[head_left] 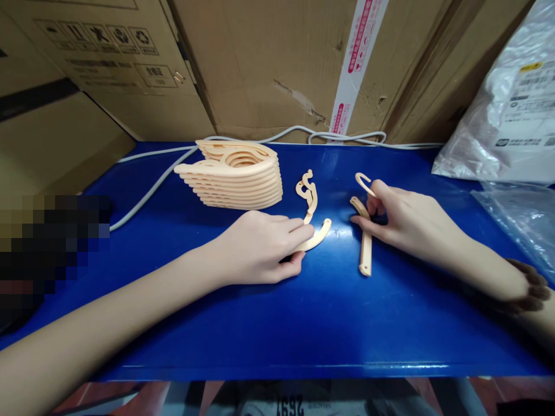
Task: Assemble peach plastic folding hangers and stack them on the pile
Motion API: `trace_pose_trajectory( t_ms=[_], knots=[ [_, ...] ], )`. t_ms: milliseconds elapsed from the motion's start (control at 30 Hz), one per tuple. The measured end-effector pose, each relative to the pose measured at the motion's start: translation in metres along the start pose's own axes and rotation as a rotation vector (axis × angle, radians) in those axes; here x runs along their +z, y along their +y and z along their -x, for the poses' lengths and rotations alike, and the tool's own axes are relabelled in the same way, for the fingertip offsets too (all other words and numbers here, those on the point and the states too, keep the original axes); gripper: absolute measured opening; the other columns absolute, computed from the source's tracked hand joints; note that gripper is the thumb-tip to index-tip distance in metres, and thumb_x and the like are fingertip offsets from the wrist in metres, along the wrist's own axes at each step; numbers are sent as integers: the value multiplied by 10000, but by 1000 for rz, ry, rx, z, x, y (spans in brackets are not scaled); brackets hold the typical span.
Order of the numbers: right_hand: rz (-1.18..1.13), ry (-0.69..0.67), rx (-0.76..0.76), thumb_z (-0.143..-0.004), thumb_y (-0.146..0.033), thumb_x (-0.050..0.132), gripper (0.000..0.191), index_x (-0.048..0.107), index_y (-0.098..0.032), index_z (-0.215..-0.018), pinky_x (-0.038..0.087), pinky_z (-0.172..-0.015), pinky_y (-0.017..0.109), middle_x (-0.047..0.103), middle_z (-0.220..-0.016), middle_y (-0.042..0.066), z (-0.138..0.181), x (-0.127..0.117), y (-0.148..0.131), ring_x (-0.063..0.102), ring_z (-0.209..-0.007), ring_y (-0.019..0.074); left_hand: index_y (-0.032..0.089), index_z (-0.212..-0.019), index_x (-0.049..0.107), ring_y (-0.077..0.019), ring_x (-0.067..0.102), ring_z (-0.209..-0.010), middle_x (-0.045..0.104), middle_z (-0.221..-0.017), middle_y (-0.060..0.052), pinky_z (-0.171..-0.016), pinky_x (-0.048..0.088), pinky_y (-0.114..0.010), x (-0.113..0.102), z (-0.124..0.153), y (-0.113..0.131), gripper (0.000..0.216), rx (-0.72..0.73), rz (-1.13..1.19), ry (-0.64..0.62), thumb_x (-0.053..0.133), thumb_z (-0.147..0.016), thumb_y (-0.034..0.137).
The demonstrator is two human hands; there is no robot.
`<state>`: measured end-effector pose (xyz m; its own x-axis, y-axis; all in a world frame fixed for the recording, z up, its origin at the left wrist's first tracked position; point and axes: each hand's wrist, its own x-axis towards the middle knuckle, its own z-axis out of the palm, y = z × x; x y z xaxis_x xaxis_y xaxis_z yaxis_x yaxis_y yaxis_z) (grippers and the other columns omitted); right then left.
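Note:
My left hand (pixel 269 245) is closed, thumb and fingers pinching a curved cream plastic hanger arm (pixel 319 236) that pokes out to the right. Just beyond those fingers lie small hooked hanger pieces (pixel 309 193), their lower end partly behind my hand. In my right hand (pixel 401 216), a cream hanger hook (pixel 364 182) is pinched between thumb and fingers, its curved end pointing up and left. Beneath the right thumb a straight cream hanger bar (pixel 366 254) rests on the table; whether the thumb presses on it I cannot tell.
A neat stack of cream folding hangers (pixel 243 182) sits left of centre on the blue table (pixel 277 323). Cardboard boxes (pixel 269 69) stand along the back, with a pale cable (pixel 151 202) before them. Plastic-wrapped packaging (pixel 498 115) occupies the right rear.

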<state>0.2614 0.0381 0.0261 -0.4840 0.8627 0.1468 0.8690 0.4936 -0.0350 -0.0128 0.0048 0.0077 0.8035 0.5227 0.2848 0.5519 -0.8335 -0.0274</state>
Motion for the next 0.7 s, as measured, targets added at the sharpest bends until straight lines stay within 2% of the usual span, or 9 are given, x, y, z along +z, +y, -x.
trace_pose_trajectory(
  t_ms=[233,500,700],
  knots=[
    [-76,5,-153,-924,-319,473,107,454,-222,-883,409,-639,302,607,-842,54,1,1,2,573,-721,194,210,-823,461,-127,601,-674,593,-760,50,-535,327,-304,0,-1,0,80,-7,-7,-6,476,-902,215],
    [-79,10,-161,-977,-315,357,178,459,-220,-866,424,-667,340,575,-817,85,-2,3,-1,555,-741,222,208,-830,464,-130,621,-691,593,-759,45,-519,300,-301,0,-1,-1,98,-44,-45,-41,455,-924,234],
    [-152,15,-161,-982,-313,365,167,428,-233,-850,418,-655,333,564,-803,73,-1,6,-3,542,-718,213,204,-856,476,-132,633,-707,615,-784,40,-513,282,-294,-1,-2,0,86,-50,-50,-64,448,-928,242]
  ],
)
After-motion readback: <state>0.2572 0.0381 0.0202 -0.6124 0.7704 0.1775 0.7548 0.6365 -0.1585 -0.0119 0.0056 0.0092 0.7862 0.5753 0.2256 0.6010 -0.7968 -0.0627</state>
